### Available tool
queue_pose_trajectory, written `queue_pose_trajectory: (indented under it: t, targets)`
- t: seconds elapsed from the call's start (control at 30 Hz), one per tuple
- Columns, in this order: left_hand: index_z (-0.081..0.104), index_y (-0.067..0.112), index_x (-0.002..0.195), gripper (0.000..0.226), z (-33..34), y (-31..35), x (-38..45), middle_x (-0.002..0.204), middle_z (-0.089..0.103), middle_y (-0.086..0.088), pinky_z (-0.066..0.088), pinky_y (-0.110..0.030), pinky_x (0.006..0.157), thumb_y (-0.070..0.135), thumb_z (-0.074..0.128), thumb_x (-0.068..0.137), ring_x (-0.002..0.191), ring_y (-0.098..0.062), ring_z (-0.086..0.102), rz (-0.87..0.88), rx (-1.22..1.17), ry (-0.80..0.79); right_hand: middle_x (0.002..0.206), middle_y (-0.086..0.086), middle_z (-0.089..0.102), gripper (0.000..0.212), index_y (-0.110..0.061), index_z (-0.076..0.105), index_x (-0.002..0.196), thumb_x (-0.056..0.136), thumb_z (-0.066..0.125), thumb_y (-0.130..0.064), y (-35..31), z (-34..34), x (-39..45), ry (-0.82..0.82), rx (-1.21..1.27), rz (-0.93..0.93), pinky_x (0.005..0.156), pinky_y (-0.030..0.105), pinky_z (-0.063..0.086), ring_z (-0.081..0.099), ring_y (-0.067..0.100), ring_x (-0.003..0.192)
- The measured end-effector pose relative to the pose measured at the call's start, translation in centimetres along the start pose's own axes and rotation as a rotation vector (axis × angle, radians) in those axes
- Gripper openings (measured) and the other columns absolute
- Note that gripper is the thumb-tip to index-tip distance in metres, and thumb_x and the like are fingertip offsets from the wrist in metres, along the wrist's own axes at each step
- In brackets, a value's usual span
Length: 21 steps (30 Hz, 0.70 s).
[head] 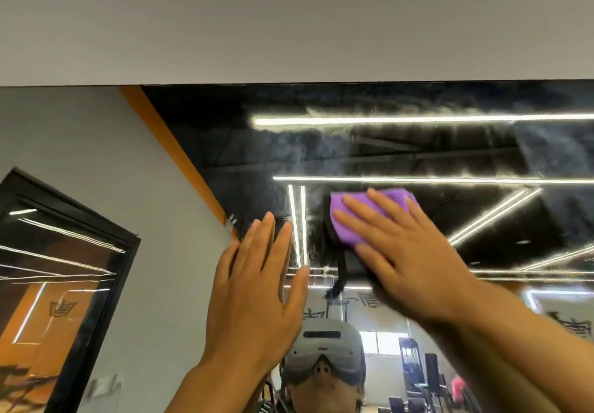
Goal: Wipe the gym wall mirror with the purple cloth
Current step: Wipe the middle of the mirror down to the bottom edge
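Both of my hands are up on the mirror (418,149), which fills the wall ahead of me from its top edge under the pale wall band (289,20) down past my own reflection. Streaks and haze show around the reflected ceiling lights, thickest to the left of and above the cloth, so I judge I am mid-wipe on the upper part with plenty of glass left to cover. My right hand (408,252) lies flat with straight, spread fingers, pressing the purple cloth (350,220) against the glass; it isn't clutching it. My left hand (257,287) is also flat and relaxed, holding nothing, resting against the mirror just left of the cloth. That cloth is folded into a pad, its long side running left to right and tilting slightly, its top edge just under a reflected light strip. Next I should sweep toward the hazy patches, keeping even pressure so the pad doesn't slip from under my palm.
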<state>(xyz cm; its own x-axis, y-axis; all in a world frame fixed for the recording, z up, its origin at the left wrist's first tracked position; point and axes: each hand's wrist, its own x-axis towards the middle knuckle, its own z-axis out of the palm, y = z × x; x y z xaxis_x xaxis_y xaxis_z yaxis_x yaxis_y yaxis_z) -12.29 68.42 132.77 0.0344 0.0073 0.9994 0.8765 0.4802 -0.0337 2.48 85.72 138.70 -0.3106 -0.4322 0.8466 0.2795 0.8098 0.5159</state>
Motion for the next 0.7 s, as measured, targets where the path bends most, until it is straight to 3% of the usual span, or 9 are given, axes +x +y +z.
queue_pose_trajectory:
  t: [0.1,0.23,0.3,0.37,0.47,0.57,0.7]
  targets:
    - [0.008,0.042,0.155,0.071,-0.2,-0.4,-0.2,0.162,-0.005,0.02,-0.017,-0.018,0.114,0.07,0.004,0.09,0.15,-0.002,-0.003,0.003,0.004,-0.001,0.164,-0.013,0.02,0.059,-0.038,0.021,0.155,0.098,0.013,-0.052,3.1,-0.7,8.0,0.003,-0.03,0.159,0.123,0.049,0.006,0.012,0.021,0.154]
    - [0.008,0.042,0.156,0.072,-0.4,-1.0,-0.4,0.162,-0.006,0.02,-0.022,-0.018,0.113,0.071,0.004,0.09,0.149,-0.001,-0.006,0.008,-0.012,-0.001,0.168,-0.01,0.006,0.051,-0.035,0.014,0.159,0.109,0.022,-0.041,5.4,-1.5,16.2,-0.019,-0.02,0.334,0.123,0.051,-0.004,0.001,0.022,0.155]
    - [0.014,0.04,0.156,0.069,-0.6,-1.4,-0.3,0.163,0.003,0.016,-0.019,-0.018,0.115,0.069,0.01,0.093,0.15,-0.005,0.003,0.01,0.003,-0.036,0.168,-0.008,0.005,0.051,-0.033,0.014,0.16,0.109,0.022,-0.04,5.1,-1.3,17.1,-0.024,-0.016,0.375,0.123,0.051,-0.005,-0.001,0.023,0.155]
    - [0.017,0.038,0.155,0.067,-1.1,-1.9,-0.5,0.164,0.008,0.014,-0.016,-0.017,0.114,0.067,0.013,0.095,0.149,-0.004,0.004,0.01,0.008,-0.049,0.168,-0.009,0.007,0.052,-0.033,0.016,0.16,0.109,0.022,-0.041,3.8,-0.8,15.8,-0.011,-0.03,0.364,0.123,0.051,-0.004,0.001,0.023,0.155]
    - [0.009,0.04,0.155,0.07,-1.6,-3.2,-1.0,0.161,-0.004,0.019,-0.024,-0.012,0.109,0.069,0.009,0.091,0.144,0.007,-0.016,-0.003,0.0,-0.011,0.166,-0.012,0.016,0.06,-0.035,0.022,0.158,0.101,0.013,-0.051,0.0,0.2,10.3,0.016,-0.047,0.256,0.123,0.05,0.0,0.008,0.022,0.155]
    - [0.022,0.033,0.155,0.067,-2.2,-4.0,-1.3,0.163,0.012,0.01,-0.018,-0.015,0.113,0.065,0.016,0.097,0.148,-0.003,0.003,-0.009,0.034,-0.058,0.164,-0.016,0.014,0.058,-0.04,0.022,0.157,0.101,0.013,-0.053,-4.9,1.7,3.2,-0.038,-0.029,0.149,0.124,0.047,-0.002,0.002,0.017,0.155]
    - [0.026,0.03,0.153,0.063,-2.2,-4.3,-1.3,0.161,0.022,0.005,-0.011,-0.019,0.116,0.061,0.021,0.099,0.147,-0.011,0.016,-0.002,0.021,-0.078,0.164,-0.016,0.021,0.052,-0.041,0.024,0.157,0.106,0.018,-0.051,-7.7,2.9,-1.9,-0.056,-0.034,0.013,0.12,0.051,0.008,0.011,0.017,0.155]
